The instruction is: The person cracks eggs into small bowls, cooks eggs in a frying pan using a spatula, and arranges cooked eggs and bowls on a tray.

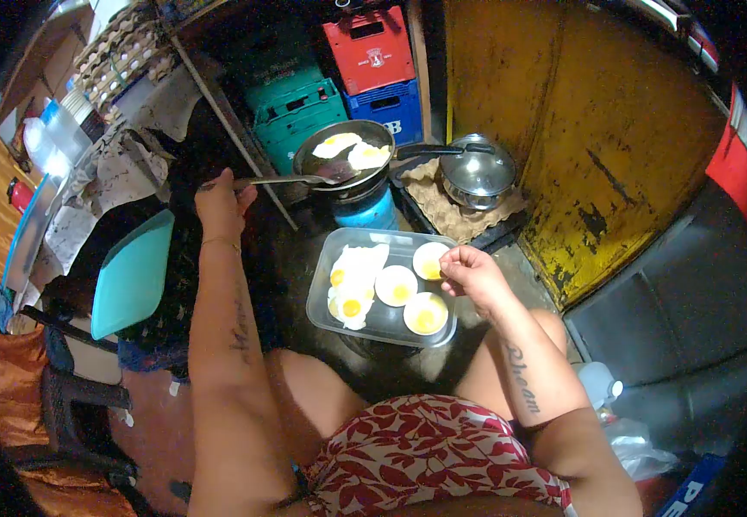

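My left hand (pixel 221 207) is closed around the handle of a metal spatula (pixel 283 180), whose far end rests at the near edge of a frying pan (pixel 345 127). Two eggs (pixel 367 156) are frying in that pan. With thumb and fingers pinched, my right hand (pixel 477 276) is at the rim of a small white bowl (pixel 429 250) holding an egg. This bowl and two more like it, one nearest the front (pixel 426 314), stand in a clear plastic container (pixel 326 317). Cooked eggs (pixel 358 274) lie in the container's left side.
The pan sits over a blue stove (pixel 365 210). A lidded pot (pixel 478 172) stands on brown paper to the right, beneath the pan's handle. Behind are stacked crates (pixel 373 52). A turquoise lid (pixel 134 274) and egg trays (pixel 123 56) are at the left.
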Tool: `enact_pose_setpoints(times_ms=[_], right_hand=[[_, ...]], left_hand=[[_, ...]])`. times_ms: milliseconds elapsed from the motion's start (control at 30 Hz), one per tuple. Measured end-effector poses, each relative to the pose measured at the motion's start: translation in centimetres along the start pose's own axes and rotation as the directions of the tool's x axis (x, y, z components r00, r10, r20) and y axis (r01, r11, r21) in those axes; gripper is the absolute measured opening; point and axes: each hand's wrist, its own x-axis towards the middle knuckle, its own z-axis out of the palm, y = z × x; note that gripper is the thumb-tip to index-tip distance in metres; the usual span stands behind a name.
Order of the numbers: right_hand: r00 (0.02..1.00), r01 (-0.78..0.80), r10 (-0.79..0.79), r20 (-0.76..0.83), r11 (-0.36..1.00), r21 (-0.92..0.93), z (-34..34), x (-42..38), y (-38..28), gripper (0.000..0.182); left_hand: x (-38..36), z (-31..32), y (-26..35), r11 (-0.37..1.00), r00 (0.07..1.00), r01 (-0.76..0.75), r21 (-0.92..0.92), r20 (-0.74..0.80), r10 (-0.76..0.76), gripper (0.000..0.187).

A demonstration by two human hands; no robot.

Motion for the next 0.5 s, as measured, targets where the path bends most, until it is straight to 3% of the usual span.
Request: enact_pose_setpoints(times_ms=[200, 333, 500], right_hand=[[1.0, 0.004, -0.004, -0.015, 1.0, -0.003, 0.1, 0.0, 0.0, 0.004], [1.0, 0.006, -0.006, -0.007, 1.0, -0.002, -0.1, -0.2, -0.1, 0.004], [0.999, -0.007, 0.007, -0.038, 1.0, 0.004, 0.5, -0.5, -0.6, 0.004]], left_hand=[[1.1, 0.9, -4.3, 0.993, 0.995, 0.101, -0.056, -0.004, -0.102, 0.022], [-0.2, 2.7, -5.6, 0.999, 0.999, 0.031, -0.029, 0.038, -0.03, 0.024], [-0.9, 3.9, -8.0, 0.981, 0.989, 0.109, -0.16, -0.078, -0.123, 0.026]])
